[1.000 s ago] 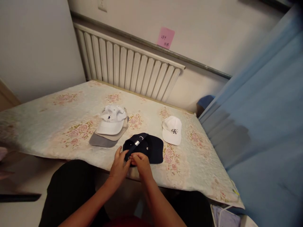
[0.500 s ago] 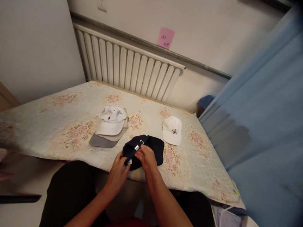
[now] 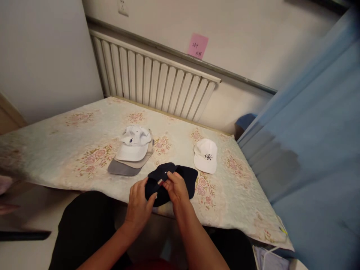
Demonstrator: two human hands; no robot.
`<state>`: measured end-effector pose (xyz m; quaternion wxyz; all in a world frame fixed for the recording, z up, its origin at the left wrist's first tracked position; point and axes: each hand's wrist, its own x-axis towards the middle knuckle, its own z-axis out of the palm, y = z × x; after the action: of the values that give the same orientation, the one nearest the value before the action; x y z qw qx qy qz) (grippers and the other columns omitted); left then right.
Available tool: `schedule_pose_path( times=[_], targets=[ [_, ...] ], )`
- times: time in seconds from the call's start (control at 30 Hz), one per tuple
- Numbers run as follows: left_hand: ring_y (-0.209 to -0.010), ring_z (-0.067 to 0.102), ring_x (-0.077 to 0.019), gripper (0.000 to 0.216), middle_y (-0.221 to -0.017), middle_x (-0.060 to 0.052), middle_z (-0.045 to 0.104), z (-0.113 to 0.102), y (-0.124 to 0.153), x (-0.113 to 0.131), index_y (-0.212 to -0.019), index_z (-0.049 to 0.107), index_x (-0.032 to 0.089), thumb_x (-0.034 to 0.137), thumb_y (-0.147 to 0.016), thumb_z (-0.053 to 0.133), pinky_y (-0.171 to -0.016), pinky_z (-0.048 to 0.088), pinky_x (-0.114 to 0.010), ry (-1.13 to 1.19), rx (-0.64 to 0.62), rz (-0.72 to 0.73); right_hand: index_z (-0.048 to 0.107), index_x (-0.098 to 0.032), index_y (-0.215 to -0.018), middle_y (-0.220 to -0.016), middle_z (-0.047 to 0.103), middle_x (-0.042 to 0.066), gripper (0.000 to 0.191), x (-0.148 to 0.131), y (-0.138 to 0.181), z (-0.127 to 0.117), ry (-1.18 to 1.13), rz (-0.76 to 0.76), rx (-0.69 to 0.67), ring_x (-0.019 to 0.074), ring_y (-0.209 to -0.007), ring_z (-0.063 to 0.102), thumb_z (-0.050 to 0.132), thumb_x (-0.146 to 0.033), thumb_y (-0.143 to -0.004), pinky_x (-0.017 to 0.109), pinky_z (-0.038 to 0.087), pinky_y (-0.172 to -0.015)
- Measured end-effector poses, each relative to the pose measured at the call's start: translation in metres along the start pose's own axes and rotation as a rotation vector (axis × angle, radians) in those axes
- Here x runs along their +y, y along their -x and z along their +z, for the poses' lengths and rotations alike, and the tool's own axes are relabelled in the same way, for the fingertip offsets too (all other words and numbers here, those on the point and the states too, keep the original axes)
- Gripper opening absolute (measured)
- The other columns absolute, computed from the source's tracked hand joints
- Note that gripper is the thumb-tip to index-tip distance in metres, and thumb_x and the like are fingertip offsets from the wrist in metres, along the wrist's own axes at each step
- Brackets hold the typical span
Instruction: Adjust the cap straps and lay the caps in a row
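A dark navy baseball cap (image 3: 187,178) is held between my two hands just above the near edge of the bed, its brim pointing right. My left hand (image 3: 139,200) is closed on the cap's left rim, thumb below and fingers on top. With bent fingers, my right hand (image 3: 177,189) pinches the strap at the back of the cap, beside a small metal buckle (image 3: 160,182). Beyond my left hand lies a stack: a white cap (image 3: 135,142) on top, a beige cap (image 3: 140,162) under it, a grey cap (image 3: 123,168) lowest. Another white cap (image 3: 206,155) with black letters rests to the right.
A floral sheet (image 3: 84,138) covers the bed. Behind it stand a white radiator (image 3: 157,78) and a wall with a pink note (image 3: 198,45). A blue curtain (image 3: 303,150) hangs along the right side. Part of another person's hand (image 3: 7,208) shows at the left edge.
My left hand has shifted its hold on the navy cap's rim, its fingers now higher on the edge. The cap has turned slightly, and the strap's buckle sits a little lower.
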<state>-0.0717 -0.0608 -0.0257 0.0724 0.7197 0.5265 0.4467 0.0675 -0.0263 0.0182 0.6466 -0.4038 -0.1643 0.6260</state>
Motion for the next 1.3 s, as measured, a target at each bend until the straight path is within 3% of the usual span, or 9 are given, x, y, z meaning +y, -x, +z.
schedule_pose_path(
  times=[0.13, 0.27, 0.53, 0.67, 0.83, 0.97, 1.1, 1.3],
  targets=[
    [-0.130, 0.038, -0.0329, 0.060, -0.139, -0.020, 0.042, 0.004, -0.008, 0.012, -0.141, 0.031, 0.013, 0.024, -0.085, 0.052, -0.104, 0.035, -0.052, -0.078, -0.041, 0.092, 0.064, -0.013, -0.081, -0.072, 0.069, 0.004, 0.021, 0.002, 0.012, 0.004, 0.028, -0.005, -0.048, 0.0149, -0.058, 0.063, 0.073, -0.023, -0.065, 0.026, 0.052, -0.053],
    [-0.137, 0.032, -0.0334, 0.056, -0.147, -0.023, 0.034, 0.012, -0.016, 0.019, -0.139, 0.036, 0.010, 0.017, -0.085, 0.047, -0.107, 0.031, -0.052, -0.132, -0.087, 0.148, 0.066, -0.014, -0.078, -0.070, 0.068, 0.001, 0.017, 0.004, 0.023, 0.007, 0.035, -0.032, -0.042, 0.0115, -0.059, 0.061, 0.072, -0.020, -0.064, 0.022, 0.050, -0.054],
    [-0.129, 0.045, -0.0299, 0.050, -0.139, -0.020, 0.050, 0.028, -0.015, 0.014, -0.136, 0.044, 0.008, 0.008, -0.087, 0.034, -0.104, 0.035, -0.048, -0.224, -0.123, 0.198, 0.065, -0.016, -0.074, -0.069, 0.065, -0.002, 0.017, 0.004, 0.028, 0.001, 0.062, -0.013, -0.018, 0.0094, -0.060, 0.058, 0.075, -0.021, -0.061, 0.019, 0.046, -0.054],
    [-0.125, 0.049, -0.0286, 0.049, -0.135, -0.019, 0.054, 0.024, -0.015, 0.011, -0.132, 0.048, 0.006, 0.005, -0.086, 0.033, -0.103, 0.035, -0.048, -0.287, -0.109, 0.272, 0.064, -0.015, -0.081, -0.069, 0.067, 0.000, 0.024, 0.003, 0.018, -0.003, 0.037, 0.071, 0.035, 0.0118, -0.058, 0.061, 0.075, -0.033, -0.068, 0.022, 0.048, -0.054],
    [-0.124, 0.050, -0.0280, 0.047, -0.134, -0.020, 0.054, 0.020, -0.010, 0.009, -0.131, 0.049, 0.006, 0.005, -0.087, 0.032, -0.105, 0.033, -0.047, -0.328, -0.097, 0.338, 0.063, -0.014, -0.086, -0.073, 0.070, 0.007, 0.043, -0.010, 0.000, -0.010, 0.013, 0.209, 0.189, 0.0164, -0.061, 0.065, 0.051, -0.056, -0.085, 0.027, 0.050, -0.055],
    [-0.125, 0.049, -0.0283, 0.046, -0.134, -0.021, 0.054, 0.020, -0.001, 0.004, -0.132, 0.049, 0.004, 0.007, -0.089, 0.033, -0.106, 0.030, -0.048, -0.314, -0.097, 0.380, 0.060, -0.016, -0.078, -0.064, 0.068, 0.005, 0.050, -0.019, -0.013, -0.015, 0.029, 0.259, 0.231, 0.0150, -0.052, 0.061, 0.047, -0.064, -0.083, 0.027, 0.048, -0.051],
    [-0.126, 0.048, -0.0287, 0.045, -0.135, -0.020, 0.054, 0.018, 0.006, -0.002, -0.133, 0.049, 0.007, 0.008, -0.089, 0.035, -0.107, 0.029, -0.049, -0.294, -0.101, 0.393, 0.052, -0.018, -0.067, -0.045, 0.054, -0.003, 0.036, -0.019, -0.023, -0.016, -0.002, 0.302, 0.306, 0.0134, -0.041, 0.054, 0.058, -0.051, -0.082, 0.025, 0.044, -0.046],
    [-0.126, 0.048, -0.0293, 0.049, -0.135, -0.021, 0.053, 0.011, 0.002, -0.014, -0.135, 0.046, 0.007, 0.006, -0.088, 0.033, -0.107, 0.027, -0.050, -0.307, -0.093, 0.372, 0.047, -0.019, -0.063, -0.042, 0.051, -0.005, 0.021, -0.026, -0.014, -0.008, -0.113, 0.287, 0.275, 0.0122, -0.040, 0.053, 0.055, -0.022, -0.082, 0.024, 0.045, -0.047]
  ],
)
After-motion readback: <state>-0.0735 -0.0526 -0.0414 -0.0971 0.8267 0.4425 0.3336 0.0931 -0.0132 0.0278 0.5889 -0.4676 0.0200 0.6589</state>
